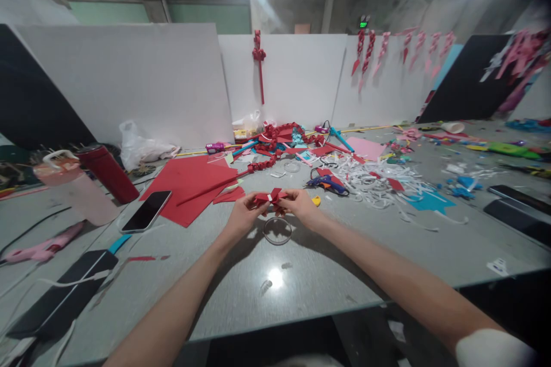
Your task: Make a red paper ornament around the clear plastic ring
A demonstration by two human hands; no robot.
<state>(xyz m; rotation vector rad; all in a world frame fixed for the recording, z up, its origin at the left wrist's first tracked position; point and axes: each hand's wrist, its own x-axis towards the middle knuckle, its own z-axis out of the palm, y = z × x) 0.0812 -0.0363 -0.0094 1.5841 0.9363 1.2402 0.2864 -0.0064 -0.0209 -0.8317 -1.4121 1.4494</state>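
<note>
My left hand point(243, 213) and my right hand point(302, 207) meet above the middle of the table. Between them, fingers closed on both sides, they pinch a small folded red paper piece point(275, 197) with a white patch at its centre. The fingers partly cover its ends. Just below the hands lies a thin clear ring point(278, 243), maybe a roll of tape. Right of my right hand is a yellow object point(316, 200), partly hidden. A blue glue gun point(327, 183) lies a little farther off.
Red paper sheets point(172, 183) and a black phone point(147, 211) lie to the left, near a red flask point(109, 173) and a pale bottle point(81, 189). White paper strips point(370, 180) heap up on the right. Red braided strips point(275, 135) lie behind, before white boards point(284, 80).
</note>
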